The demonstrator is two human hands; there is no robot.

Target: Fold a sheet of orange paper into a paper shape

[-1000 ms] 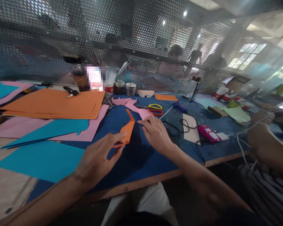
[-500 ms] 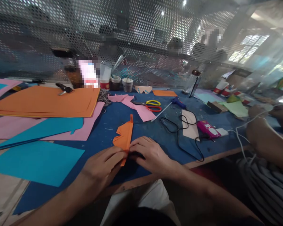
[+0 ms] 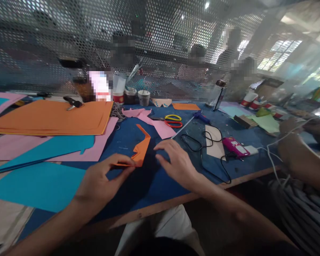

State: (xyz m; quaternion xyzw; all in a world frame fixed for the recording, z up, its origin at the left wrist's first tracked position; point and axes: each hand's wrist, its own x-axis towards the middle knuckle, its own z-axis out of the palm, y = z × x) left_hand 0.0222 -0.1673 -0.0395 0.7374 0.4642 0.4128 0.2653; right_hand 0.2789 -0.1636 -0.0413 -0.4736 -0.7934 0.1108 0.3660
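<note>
A folded orange paper cut-out [image 3: 143, 148] is raised a little over the blue tabletop, its far strip bent to the left. My left hand [image 3: 104, 174] pinches its near end between thumb and fingers. To the right of the paper, my right hand [image 3: 174, 160] hovers with thumb and fingers apart, holding nothing. Beyond them lie scissors [image 3: 173, 123] with yellow and red handles, partly on a pink paper piece [image 3: 162, 128]. A blue glue gun [image 3: 202, 117] rests farther right, a pale stick close by its tip.
Stacked orange sheets [image 3: 48, 117] and blue paper [image 3: 40, 185] cover the left side. A black cord [image 3: 202, 167] loops near a magenta box [image 3: 235, 147] on the right. Cups [image 3: 144, 97] stand along the perforated metal screen. Another person's arm [image 3: 293, 149] reaches in at right.
My right hand has let go of the orange paper and moved right and away. My left hand has shifted left, lifting and turning the paper, whose end strips now bend leftward.
</note>
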